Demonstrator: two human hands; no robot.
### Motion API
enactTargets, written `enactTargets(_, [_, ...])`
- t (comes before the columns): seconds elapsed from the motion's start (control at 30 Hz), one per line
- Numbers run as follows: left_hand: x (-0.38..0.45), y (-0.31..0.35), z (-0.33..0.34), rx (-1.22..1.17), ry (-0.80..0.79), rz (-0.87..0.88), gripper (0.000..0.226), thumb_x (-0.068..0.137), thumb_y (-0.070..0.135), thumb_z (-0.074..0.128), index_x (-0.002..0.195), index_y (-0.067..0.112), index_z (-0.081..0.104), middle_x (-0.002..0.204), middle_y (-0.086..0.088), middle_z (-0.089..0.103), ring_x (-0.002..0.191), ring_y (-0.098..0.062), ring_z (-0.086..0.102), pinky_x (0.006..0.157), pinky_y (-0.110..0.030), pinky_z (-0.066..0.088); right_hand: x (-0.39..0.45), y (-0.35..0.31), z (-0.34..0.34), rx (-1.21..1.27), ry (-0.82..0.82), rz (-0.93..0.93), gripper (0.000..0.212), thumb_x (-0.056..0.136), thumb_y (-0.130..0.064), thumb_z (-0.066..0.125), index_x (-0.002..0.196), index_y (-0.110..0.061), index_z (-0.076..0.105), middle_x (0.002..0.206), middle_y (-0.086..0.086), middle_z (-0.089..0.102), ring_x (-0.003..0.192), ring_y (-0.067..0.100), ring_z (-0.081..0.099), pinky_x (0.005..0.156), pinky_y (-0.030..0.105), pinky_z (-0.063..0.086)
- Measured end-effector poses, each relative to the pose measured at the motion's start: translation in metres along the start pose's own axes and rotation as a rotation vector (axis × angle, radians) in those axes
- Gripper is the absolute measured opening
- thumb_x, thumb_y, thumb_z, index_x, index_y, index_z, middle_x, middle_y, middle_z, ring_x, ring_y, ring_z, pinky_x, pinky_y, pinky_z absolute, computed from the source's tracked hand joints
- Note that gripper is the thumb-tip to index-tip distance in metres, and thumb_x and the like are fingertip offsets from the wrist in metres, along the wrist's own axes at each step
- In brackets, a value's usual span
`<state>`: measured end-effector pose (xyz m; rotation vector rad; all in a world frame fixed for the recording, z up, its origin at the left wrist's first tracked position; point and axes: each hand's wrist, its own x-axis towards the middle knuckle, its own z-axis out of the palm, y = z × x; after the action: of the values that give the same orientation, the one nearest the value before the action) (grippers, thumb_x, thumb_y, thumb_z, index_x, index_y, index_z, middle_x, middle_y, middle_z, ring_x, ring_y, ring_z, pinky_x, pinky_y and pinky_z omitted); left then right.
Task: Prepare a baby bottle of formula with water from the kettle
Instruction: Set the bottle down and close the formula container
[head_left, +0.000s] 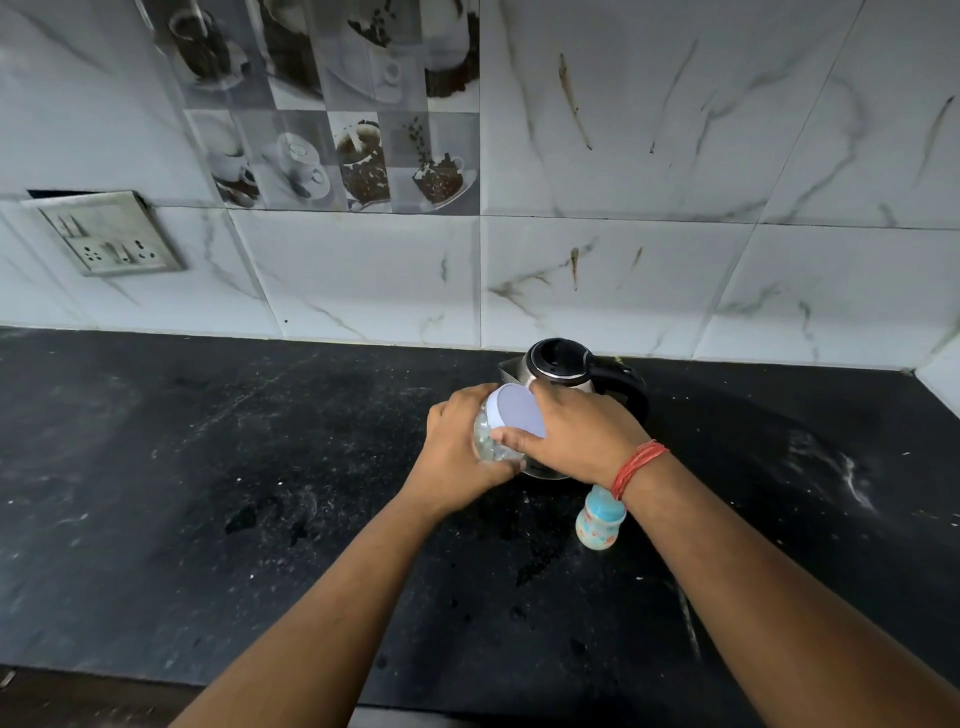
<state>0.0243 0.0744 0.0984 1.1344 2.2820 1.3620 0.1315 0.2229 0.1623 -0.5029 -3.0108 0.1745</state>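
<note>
Clear glass or plastic, the small jar (493, 441) sits tilted between your two hands at the middle of the view, its pale lavender lid (519, 410) facing up toward you. Your left hand (457, 447) wraps the jar's body from the 9 o'clock side, its grip closed around the clear wall. Your right hand (576, 436) comes in from 3 o'clock, its grip pressed around the rim of the lid, thumb along the near edge. A red thread band (636, 465) circles your right wrist.

Just behind the hands, at 12 o'clock from the jar, stands the steel kettle (561, 371) with a black lid and a black handle pointing to 3 o'clock; your right hand hides its lower body. At 5 o'clock from the jar, just under your right wrist, the baby bottle (597, 522) stands upright on the desk (208, 493), light blue collar on top, pale printed body below; the wrist covers its top.

Black speckled stone forms the desk. Marble-look wall tiles (623, 156) rise behind it, with a socket plate (106, 236) at 10 o'clock.
</note>
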Motion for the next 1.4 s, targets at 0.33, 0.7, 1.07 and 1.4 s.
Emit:
enactTargets(0.33, [0.003,0.019,-0.007,-0.211,-0.196,-0.043,0.087,0.065,0.026,0.090,0.139,0.031,0.046,0.124,0.008,0.061,0.117,-0.017,0.061,0.097,-0.038,0.056,0.000,0.004,0.006,-0.008,0.125,-0.136,0.090,0.076,-0.083,0.027,0.145,-0.026,0.042,0.132,-0.001,0.059,0.110,0.027,0.064,0.082,0.040,0.052])
enactTargets(0.7, [0.005,0.020,-0.009,-0.017,-0.066,-0.067,0.091,0.073,0.030,0.089,0.148,0.031,0.038,0.129,0.013,0.043,0.127,-0.017,0.033,0.104,-0.033,0.038,0.008,0.011,-0.021,0.149,-0.192,0.001,0.088,0.090,-0.076,0.042,0.160,-0.032,0.014,0.162,0.002,0.033,0.129,0.029,0.056,0.095,0.038,0.048])
enactTargets(1.07, [0.007,0.022,-0.011,0.051,-0.023,0.010,0.093,0.071,0.029,0.089,0.150,0.027,0.039,0.131,0.015,0.043,0.123,-0.015,0.031,0.100,-0.030,0.033,0.010,0.008,-0.009,0.267,-0.034,-0.053,0.076,0.087,-0.068,0.058,0.152,-0.035,0.036,0.137,-0.001,0.043,0.117,0.023,0.057,0.096,0.037,0.049])
enactTargets(1.4, [0.009,0.022,-0.013,0.048,0.030,0.024,0.090,0.071,0.029,0.089,0.147,0.031,0.041,0.131,0.015,0.044,0.117,-0.009,0.029,0.103,-0.030,0.031,0.015,0.016,-0.032,0.139,-0.061,0.106,0.069,0.093,-0.076,0.032,0.117,-0.022,0.066,0.116,0.007,0.070,0.103,0.024,0.067,0.088,0.036,0.051])
